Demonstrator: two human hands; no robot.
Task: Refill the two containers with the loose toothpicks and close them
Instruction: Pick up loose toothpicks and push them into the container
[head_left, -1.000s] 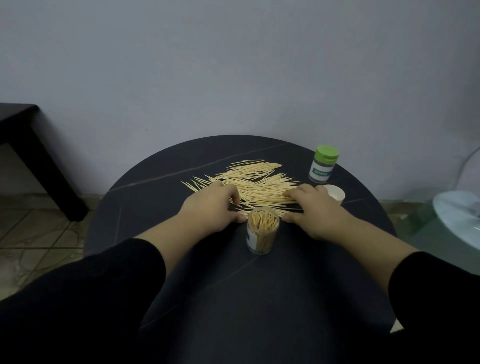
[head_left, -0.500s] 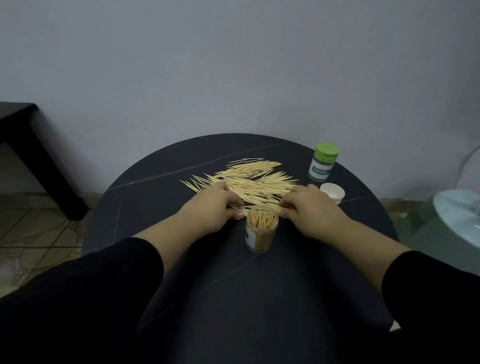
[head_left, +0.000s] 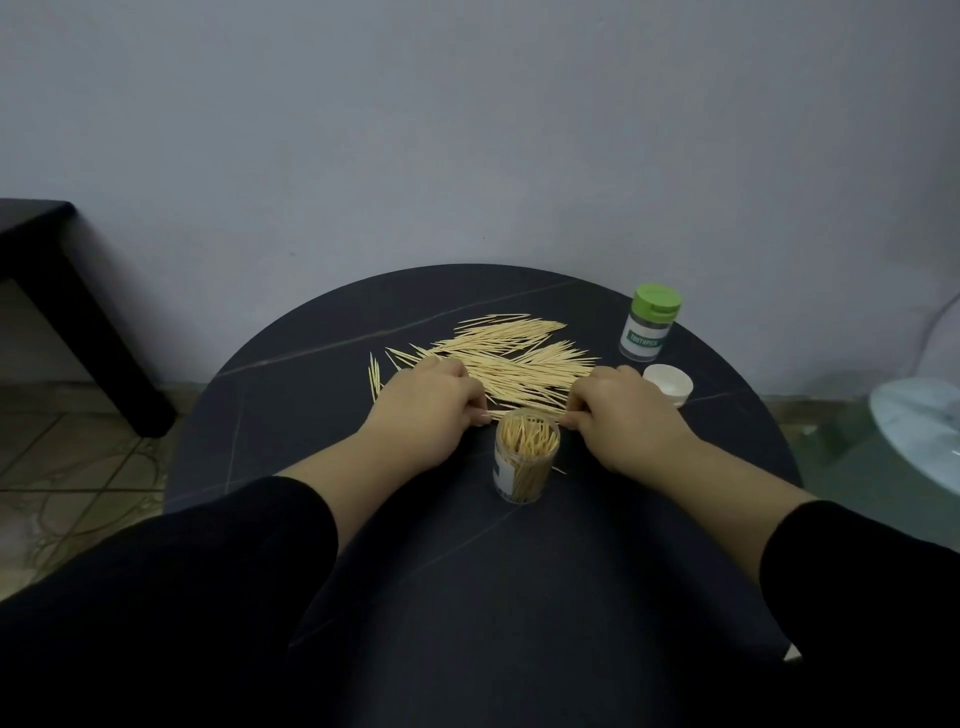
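A clear open container (head_left: 524, 457), nearly full of toothpicks, stands upright on the round black table (head_left: 311, 395). Behind it lies a spread of loose toothpicks (head_left: 519, 358). My left hand (head_left: 426, 410) and my right hand (head_left: 623, 415) sit on either side of the container's rim, fingers curled, each pinching the end of a small bundle of toothpicks at the pile's near edge. A second container with a green lid (head_left: 649, 322) stands shut at the back right. A white lid (head_left: 669, 383) lies beside my right hand.
The table's far edge is close to a grey wall. A dark bench (head_left: 52, 291) stands to the left over a tiled floor. A pale round object (head_left: 919, 431) sits low at the right.
Both hands have drawn inward and toward me along the pile's near edge, closing on toothpicks just behind the open container. The containers and white lid have not moved.
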